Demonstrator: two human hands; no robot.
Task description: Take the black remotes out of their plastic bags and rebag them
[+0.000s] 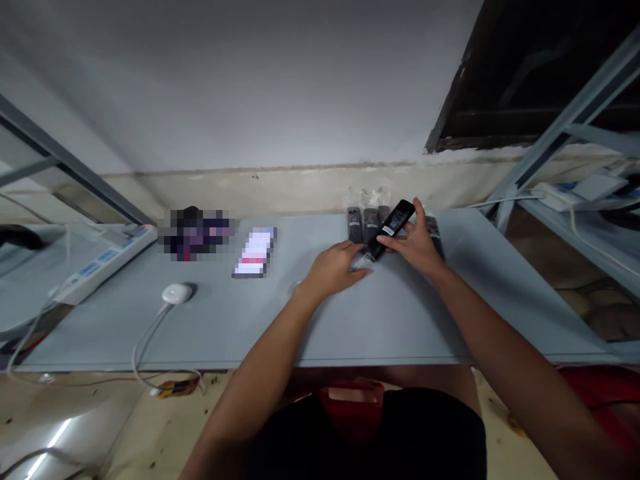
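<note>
A black remote control (394,228) with a white label on its face is held slanted above the table, its lower left end near clear plastic (363,260). My right hand (419,243) is closed around the right side of the remote. At its lower end, my left hand (335,268) is closed on the clear plastic wrapping, fingers partly hidden. Just behind lie more black remotes in clear plastic sleeves, one (355,223) at the left and another (371,219) beside it. Partly covered by my right hand is one more wrapped remote (434,230).
To the left lies a phone (255,252) with a lit screen, near a blurred dark item (195,232). A white round device (177,293) trails a cable over the table's front edge. White power strips (105,265) sit at the left and right (565,195). Metal frame bars rise at both sides.
</note>
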